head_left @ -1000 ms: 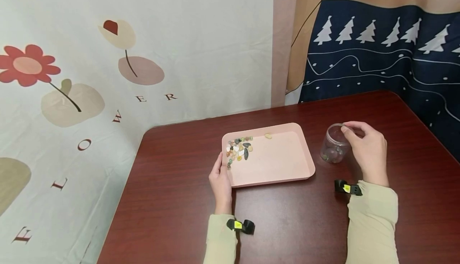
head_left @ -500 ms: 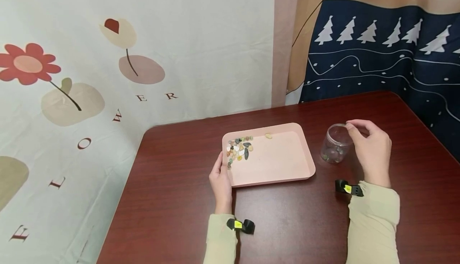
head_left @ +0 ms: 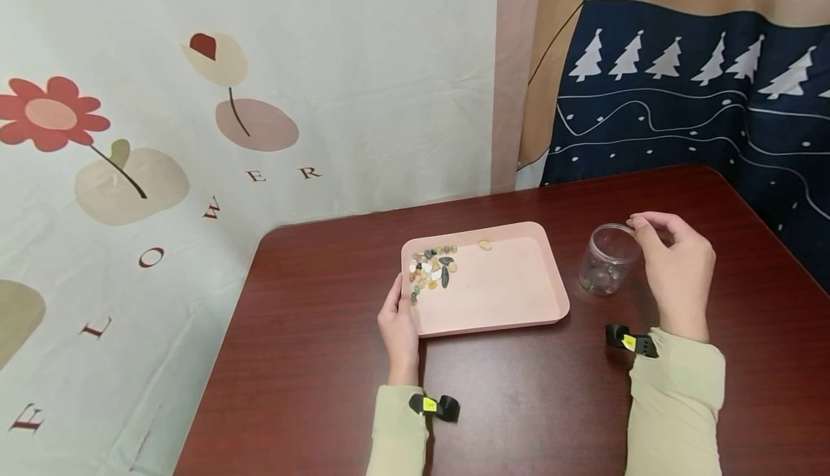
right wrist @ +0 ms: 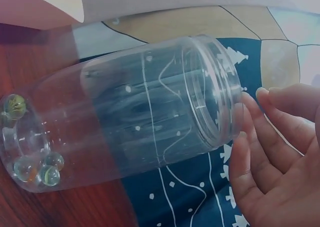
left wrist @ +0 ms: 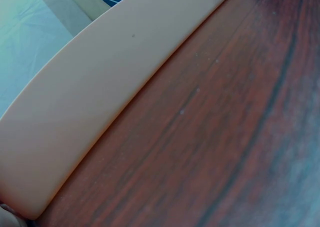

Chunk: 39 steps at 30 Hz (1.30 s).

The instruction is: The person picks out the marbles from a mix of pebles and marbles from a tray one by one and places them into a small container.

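A pink tray [head_left: 499, 292] lies on the table, with several small stones [head_left: 424, 271] gathered at its left end and one pale stone [head_left: 485, 245] by its back wall. My left hand [head_left: 397, 321] holds the tray's left front corner. To the right of the tray stands a clear lidless jar [head_left: 604, 263]. In the right wrist view, several glass marbles [right wrist: 52, 176] lie at the jar's bottom. My right hand [head_left: 677, 267] is just right of the jar's rim, fingers loosely bent and nothing seen between them. Whether a fingertip touches the rim, I cannot tell.
The dark red wooden table [head_left: 311, 361] ends at a pale flower-print curtain [head_left: 389, 87] on the left and back. A navy curtain with white trees [head_left: 681, 116] hangs behind the right end. Black straps with cameras [head_left: 436, 407] sit on both wrists.
My right hand has drawn away from the jar's rim, to the right and slightly up. The jar has stayed where it was, as have the tray and my left hand.
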Tool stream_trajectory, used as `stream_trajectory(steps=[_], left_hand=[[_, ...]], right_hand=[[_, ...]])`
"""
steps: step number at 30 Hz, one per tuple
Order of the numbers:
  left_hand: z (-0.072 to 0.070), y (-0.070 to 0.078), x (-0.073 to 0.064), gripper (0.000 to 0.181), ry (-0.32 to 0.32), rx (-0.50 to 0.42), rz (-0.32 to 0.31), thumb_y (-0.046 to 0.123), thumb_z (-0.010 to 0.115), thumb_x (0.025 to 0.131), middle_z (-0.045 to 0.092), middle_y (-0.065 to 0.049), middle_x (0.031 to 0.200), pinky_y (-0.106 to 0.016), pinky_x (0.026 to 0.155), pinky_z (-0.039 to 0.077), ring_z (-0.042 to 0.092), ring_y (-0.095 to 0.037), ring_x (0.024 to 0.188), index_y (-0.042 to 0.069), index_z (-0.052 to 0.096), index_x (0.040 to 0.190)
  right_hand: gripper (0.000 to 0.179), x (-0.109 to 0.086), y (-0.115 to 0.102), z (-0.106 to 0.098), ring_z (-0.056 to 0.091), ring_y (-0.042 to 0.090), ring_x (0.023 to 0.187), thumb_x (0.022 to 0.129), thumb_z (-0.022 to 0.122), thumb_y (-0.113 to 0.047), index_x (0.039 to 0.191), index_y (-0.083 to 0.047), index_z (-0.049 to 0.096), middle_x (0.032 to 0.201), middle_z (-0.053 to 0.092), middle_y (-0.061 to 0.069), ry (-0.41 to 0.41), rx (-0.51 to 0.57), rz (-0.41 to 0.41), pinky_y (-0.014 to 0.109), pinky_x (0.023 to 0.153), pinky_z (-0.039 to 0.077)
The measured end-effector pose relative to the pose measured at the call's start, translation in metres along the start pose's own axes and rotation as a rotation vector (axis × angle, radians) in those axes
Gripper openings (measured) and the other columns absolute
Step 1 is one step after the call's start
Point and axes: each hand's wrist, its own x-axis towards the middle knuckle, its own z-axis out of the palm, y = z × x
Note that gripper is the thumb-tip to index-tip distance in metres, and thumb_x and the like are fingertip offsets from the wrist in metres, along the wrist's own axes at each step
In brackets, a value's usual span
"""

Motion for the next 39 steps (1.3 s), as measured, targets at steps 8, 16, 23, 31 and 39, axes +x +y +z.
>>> stream_trajectory(steps=[8,16,23,31,39], left_hand=[[-0.001,-0.01,0.005,0.035,-0.009,-0.019,-0.002,0.006,0.046,0.091,0.051,-0.004,0.126,-0.027,0.094,0.038,0.044,-0.01,0.116,0.005,0.051,0.126],[-0.001,-0.027,0.012,0.034,-0.005,-0.048,0.005,0.01,0.048,0.091,0.053,0.003,0.124,-0.025,0.093,0.038,0.045,-0.007,0.114,0.014,0.054,0.125],[0.0,-0.028,0.011,0.034,0.006,-0.044,0.016,0.009,0.047,0.091,0.054,0.004,0.122,-0.023,0.09,0.04,0.047,-0.007,0.113,0.013,0.055,0.124],[0.001,-0.029,0.011,0.034,0.014,-0.032,0.025,0.012,0.049,0.091,0.055,0.006,0.121,-0.022,0.09,0.04,0.047,-0.004,0.112,0.011,0.054,0.124],[0.0,-0.016,0.006,0.034,-0.001,-0.035,0.014,0.01,0.047,0.092,0.053,0.001,0.124,-0.024,0.092,0.038,0.045,-0.006,0.115,0.009,0.053,0.125]], right_hand=[[0.032,-0.003,-0.006,0.001,0.054,0.003,0.084,0.084,0.056,-0.042,0.108,-0.022,0.066,0.091,0.066,-0.006,-0.002,0.025,-0.031,0.018,0.065,0.037],[0.03,-0.009,-0.015,0.01,0.053,0.004,0.083,0.085,0.054,-0.042,0.105,-0.023,0.067,0.089,0.066,-0.002,-0.027,0.008,-0.11,0.019,0.068,0.038],[0.029,-0.014,-0.022,0.019,0.054,0.003,0.082,0.086,0.054,-0.041,0.103,-0.023,0.067,0.089,0.066,-0.002,-0.064,0.005,-0.168,0.019,0.064,0.04],[0.029,-0.019,-0.027,0.032,0.057,0.006,0.074,0.086,0.053,-0.042,0.102,-0.022,0.066,0.089,0.066,-0.003,-0.153,0.005,-0.251,0.018,0.058,0.044],[0.027,-0.026,-0.035,0.042,0.055,0.002,0.075,0.087,0.053,-0.039,0.1,-0.02,0.067,0.086,0.066,-0.006,-0.166,-0.017,-0.344,0.02,0.064,0.041]])
